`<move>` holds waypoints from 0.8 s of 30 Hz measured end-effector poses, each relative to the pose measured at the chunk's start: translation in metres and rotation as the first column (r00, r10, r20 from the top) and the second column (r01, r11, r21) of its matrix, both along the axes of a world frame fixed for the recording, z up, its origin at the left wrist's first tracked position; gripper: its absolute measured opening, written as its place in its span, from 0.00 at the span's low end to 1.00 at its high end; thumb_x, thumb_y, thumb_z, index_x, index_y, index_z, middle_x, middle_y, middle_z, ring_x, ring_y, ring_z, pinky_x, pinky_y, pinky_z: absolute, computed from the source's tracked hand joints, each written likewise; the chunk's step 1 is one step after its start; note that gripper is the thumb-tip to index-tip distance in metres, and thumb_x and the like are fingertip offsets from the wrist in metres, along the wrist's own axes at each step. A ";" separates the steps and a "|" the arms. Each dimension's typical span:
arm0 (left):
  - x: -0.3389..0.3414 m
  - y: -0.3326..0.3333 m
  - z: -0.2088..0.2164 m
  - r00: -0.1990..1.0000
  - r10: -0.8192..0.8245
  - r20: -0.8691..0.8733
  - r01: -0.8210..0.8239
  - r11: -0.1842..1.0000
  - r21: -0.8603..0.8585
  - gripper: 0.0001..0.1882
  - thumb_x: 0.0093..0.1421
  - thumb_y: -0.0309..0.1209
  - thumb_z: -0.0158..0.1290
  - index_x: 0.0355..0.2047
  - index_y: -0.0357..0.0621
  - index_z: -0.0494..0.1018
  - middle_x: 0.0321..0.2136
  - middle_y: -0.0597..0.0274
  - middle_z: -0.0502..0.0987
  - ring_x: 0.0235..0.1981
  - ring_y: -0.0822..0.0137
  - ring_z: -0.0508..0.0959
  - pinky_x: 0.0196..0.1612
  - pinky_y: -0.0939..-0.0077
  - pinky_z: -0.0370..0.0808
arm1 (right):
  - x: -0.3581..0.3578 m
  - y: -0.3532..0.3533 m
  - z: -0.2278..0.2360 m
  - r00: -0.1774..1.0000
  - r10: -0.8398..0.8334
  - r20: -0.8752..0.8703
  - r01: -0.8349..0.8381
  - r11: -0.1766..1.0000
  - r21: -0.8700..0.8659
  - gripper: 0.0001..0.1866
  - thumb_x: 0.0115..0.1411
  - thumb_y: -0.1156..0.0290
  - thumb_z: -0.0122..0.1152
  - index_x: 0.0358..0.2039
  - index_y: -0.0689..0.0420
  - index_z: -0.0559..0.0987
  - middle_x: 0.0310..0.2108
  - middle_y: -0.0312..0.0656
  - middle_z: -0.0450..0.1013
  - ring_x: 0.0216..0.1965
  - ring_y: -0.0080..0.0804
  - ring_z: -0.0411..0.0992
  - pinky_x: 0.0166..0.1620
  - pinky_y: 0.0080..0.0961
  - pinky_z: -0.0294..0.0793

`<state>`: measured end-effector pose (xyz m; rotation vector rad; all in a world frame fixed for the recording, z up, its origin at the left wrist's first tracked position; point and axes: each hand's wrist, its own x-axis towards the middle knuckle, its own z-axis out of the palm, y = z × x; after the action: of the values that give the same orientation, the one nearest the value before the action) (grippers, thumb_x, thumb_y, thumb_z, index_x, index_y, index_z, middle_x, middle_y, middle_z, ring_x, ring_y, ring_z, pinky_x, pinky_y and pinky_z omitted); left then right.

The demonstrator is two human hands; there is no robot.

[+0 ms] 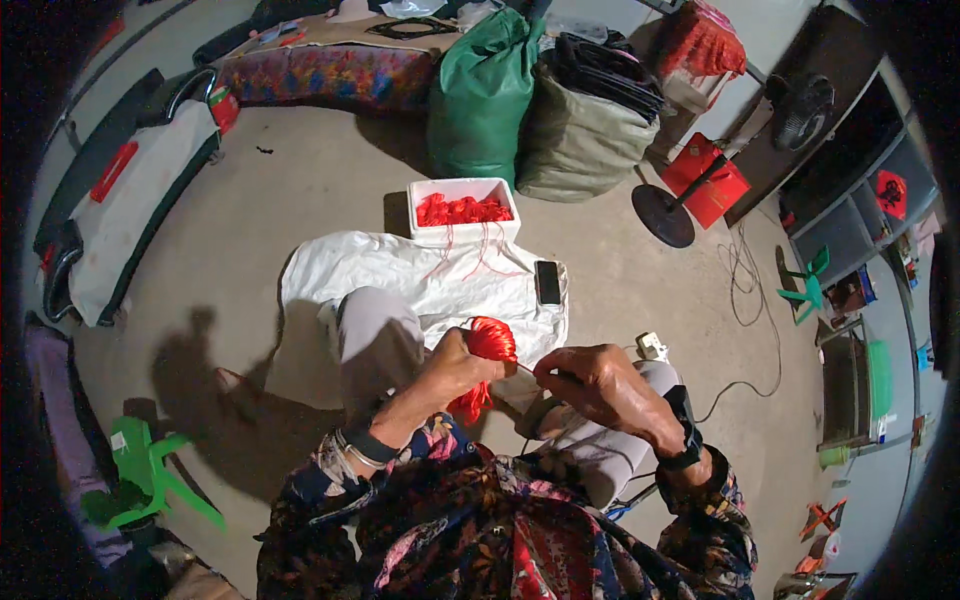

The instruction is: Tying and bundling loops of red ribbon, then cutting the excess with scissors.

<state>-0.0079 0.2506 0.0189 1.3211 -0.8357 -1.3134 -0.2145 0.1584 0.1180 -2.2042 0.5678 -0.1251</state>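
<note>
Fingers of a seated person's left hand (453, 368) curl closed around a glossy red bundle (491, 338), held on the near side of the white box (464, 235), between it and the person's floral shirt (440, 535). The bundle bulges above the grip and shows again below it; its middle is hidden behind the hand. The fingers of the right hand (598, 378), nearer the person than the box and off to its right, are drawn together at the tips, with almost no gap. A thin strand (525, 369) appears to run from the bundle to those fingertips, though the back of the hand covers most of the pinch and the strand's far end cannot be made out.

More red material (463, 209) fills the box, too tangled to tell apart, and loose red strings (485, 255) trail over its near wall onto a white sheet (330, 265). The sheet spreads on the near side of the box, partly covered by the person's legs. A dark-screened phone (548, 282) lies on it, to the right of and nearer than the box. Just beyond the box stand a green sack (480, 110) and, to its right, a beige sack (580, 150) topped with dark items. Well right of the box, a black fan (803, 112) leans toward the picture's dark rim.
</note>
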 end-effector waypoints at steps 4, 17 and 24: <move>-0.003 -0.008 -0.002 0.876 0.000 0.483 -0.057 0.993 0.104 0.16 0.48 0.30 0.59 0.33 0.32 0.69 0.28 0.53 0.77 0.27 0.60 0.76 0.29 0.66 0.72 | 0.004 0.010 0.000 0.985 0.161 -0.055 -0.170 0.934 -0.315 0.11 0.53 0.74 0.61 0.37 0.64 0.78 0.35 0.48 0.77 0.34 0.47 0.76 0.36 0.33 0.75; -0.045 0.000 -0.013 0.410 0.034 0.911 0.452 0.860 -0.236 0.07 0.47 0.30 0.54 0.20 0.39 0.73 0.22 0.49 0.75 0.26 0.51 0.76 0.28 0.58 0.70 | 0.010 -0.014 -0.006 0.960 0.280 0.011 -0.265 0.918 -0.295 0.12 0.48 0.74 0.61 0.34 0.62 0.78 0.30 0.48 0.74 0.33 0.48 0.73 0.36 0.33 0.74; -0.054 0.011 0.028 0.317 -0.297 0.901 0.416 0.897 0.150 0.02 0.47 0.24 0.52 0.21 0.38 0.72 0.22 0.46 0.74 0.29 0.51 0.75 0.34 0.59 0.69 | -0.006 -0.022 -0.038 0.988 -0.045 0.149 -0.009 0.939 0.344 0.10 0.62 0.68 0.58 0.33 0.63 0.78 0.29 0.37 0.77 0.33 0.19 0.72 0.37 0.20 0.70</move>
<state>-0.0615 0.2615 0.0469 1.8394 -2.0671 -0.6961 -0.2207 0.1368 0.0801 -1.8314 0.4824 -0.1897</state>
